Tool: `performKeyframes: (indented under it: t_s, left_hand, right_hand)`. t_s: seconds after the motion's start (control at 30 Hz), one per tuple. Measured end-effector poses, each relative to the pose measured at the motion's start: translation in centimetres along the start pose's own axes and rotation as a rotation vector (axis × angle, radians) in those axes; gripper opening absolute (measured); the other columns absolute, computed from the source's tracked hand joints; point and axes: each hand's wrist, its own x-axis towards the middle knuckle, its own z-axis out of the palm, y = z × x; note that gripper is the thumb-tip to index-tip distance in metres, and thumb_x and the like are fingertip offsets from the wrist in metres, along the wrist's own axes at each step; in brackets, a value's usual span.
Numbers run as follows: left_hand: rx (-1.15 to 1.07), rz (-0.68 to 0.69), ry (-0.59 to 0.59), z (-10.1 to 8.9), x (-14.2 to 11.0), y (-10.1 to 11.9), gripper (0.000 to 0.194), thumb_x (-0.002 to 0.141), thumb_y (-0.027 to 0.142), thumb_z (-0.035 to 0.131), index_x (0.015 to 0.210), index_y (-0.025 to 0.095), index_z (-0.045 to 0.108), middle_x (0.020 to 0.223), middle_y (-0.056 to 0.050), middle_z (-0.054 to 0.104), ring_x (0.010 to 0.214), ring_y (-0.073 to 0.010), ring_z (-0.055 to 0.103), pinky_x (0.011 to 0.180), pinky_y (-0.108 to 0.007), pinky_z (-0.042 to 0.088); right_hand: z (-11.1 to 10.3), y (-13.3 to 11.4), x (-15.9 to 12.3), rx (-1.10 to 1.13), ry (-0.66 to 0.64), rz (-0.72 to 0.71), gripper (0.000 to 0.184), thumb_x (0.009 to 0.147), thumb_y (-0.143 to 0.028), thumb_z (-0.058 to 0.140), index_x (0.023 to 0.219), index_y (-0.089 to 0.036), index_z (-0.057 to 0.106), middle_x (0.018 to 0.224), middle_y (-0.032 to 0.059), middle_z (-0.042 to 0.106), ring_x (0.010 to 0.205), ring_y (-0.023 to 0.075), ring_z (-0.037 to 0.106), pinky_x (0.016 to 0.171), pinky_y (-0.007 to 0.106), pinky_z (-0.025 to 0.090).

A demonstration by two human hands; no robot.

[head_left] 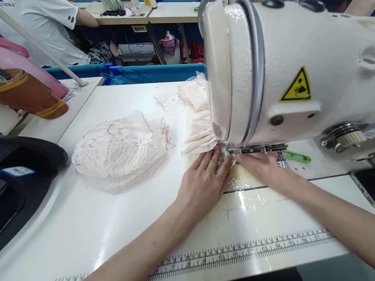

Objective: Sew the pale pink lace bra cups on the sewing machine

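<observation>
My left hand point(204, 182) lies flat on the white table, fingers stretched toward the needle area under the sewing machine head point(288, 67). My right hand point(263, 169) rests flat beside it, fingertips meeting the left ones at the presser foot point(230, 153). Both press on a small pale lace piece point(227, 163), mostly hidden beneath them. A strip of sewn lace pieces point(196, 116) trails behind the machine. A heap of pale lace pieces point(120, 151) sits to the left of my hands.
A black curved object point(8, 168) lies at the left edge. A pink bottle point(3, 54) and an amber cup point(18, 91) stand at the far left. A green clip point(296, 157) lies under the machine arm. A printed ruler point(223, 253) runs along the table front. Another person in white point(51, 25) sits behind.
</observation>
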Motion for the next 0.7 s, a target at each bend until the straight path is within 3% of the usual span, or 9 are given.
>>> performKeyframes:
  t_s: [0.13,0.27,0.57,0.7]
  left_hand:
    - [0.010,0.077,0.074,0.1,-0.3,0.1,0.029,0.095,0.016,0.047,0.119,0.007,0.061,0.125,-0.016,0.062,0.117,-0.0280,0.059,0.100,-0.042,0.050]
    - [-0.055,0.148,0.064,0.2,-0.9,0.1,0.033,0.093,0.006,0.044,0.123,0.002,0.056,0.127,-0.017,0.060,0.119,-0.0257,0.058,0.100,-0.038,0.051]
    - [-0.022,0.082,0.055,0.3,-0.6,-0.3,0.032,0.097,0.023,0.046,0.119,0.007,0.062,0.122,-0.012,0.065,0.115,-0.0263,0.061,0.102,-0.041,0.050]
    - [-0.020,0.063,0.056,0.2,-0.4,-0.3,0.033,0.097,0.024,0.045,0.115,0.004,0.064,0.120,-0.014,0.065,0.114,-0.0278,0.061,0.102,-0.043,0.050]
  right_hand:
    - [0.4,-0.2,-0.9,-0.053,0.101,-0.038,0.024,0.094,-0.020,0.049,0.106,-0.027,0.069,0.099,0.0015,0.072,0.086,0.0163,0.065,0.076,0.032,0.046]
    - [0.9,-0.4,-1.9,-0.101,0.213,-0.022,0.022,0.094,-0.035,0.053,0.102,-0.024,0.070,0.103,0.0026,0.072,0.082,0.0169,0.066,0.081,0.036,0.045]
    - [1.1,-0.7,-1.8,0.080,-0.009,0.058,0.034,0.097,-0.045,0.045,0.116,-0.026,0.066,0.114,0.0053,0.068,0.090,0.0191,0.066,0.081,0.037,0.048]
    - [1.2,-0.9,-1.9,0.043,-0.003,0.064,0.036,0.097,-0.047,0.042,0.119,-0.029,0.064,0.112,0.0062,0.068,0.096,0.0217,0.065,0.083,0.039,0.047]
